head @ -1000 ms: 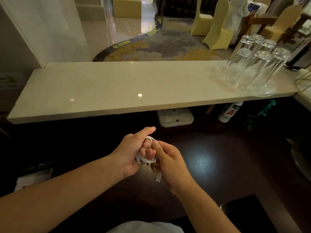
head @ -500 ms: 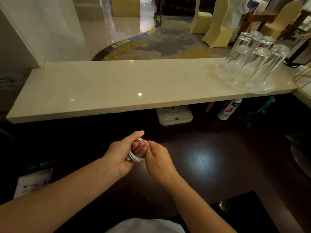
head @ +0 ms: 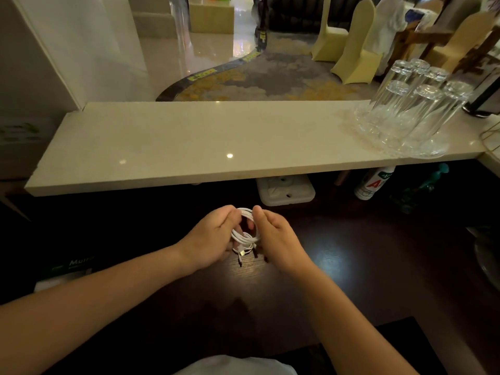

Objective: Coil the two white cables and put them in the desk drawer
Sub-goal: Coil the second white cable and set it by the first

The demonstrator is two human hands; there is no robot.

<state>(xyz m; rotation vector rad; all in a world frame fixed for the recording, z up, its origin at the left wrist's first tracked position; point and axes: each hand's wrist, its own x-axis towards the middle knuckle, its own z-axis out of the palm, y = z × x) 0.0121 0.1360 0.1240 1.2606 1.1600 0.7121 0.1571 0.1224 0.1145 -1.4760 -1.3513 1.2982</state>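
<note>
Holding: both hands meet just below the middle of the frame, gripping one small coil of white cable (head: 245, 234) between them, above the dark tabletop (head: 338, 280).
Left hand (head: 209, 239): its grip is curled closed around the left side of the coil, thumb up against the top of the loops.
Right hand (head: 277, 239): its grip is closed on the right side of the coil, thumb tip pressed at the top of the loops, just beside the left thumb.
Cable: several white loops bunched together; short ends with plugs (head: 243, 253) hang from the bottom of the coil, between the two wrists. Whether this bundle is one cable or two cannot be told.
Tabletop: dark glossy wood filling the lower half of the frame, with a bright patch of reflected light right of the hands.
Shelf: a pale stone shelf (head: 189, 142) runs across the middle of the frame, above the hands.
Glasses: clear glasses (head: 411, 109) stand upside down in a cluster on the right end of the shelf.
Under the shelf: a white power strip (head: 285, 190) lies at centre; a white bottle (head: 374, 182) lies further right.
Lower left: a box with pale lettering (head: 73, 266), partly in shadow.
Drawer: not visible.
</note>
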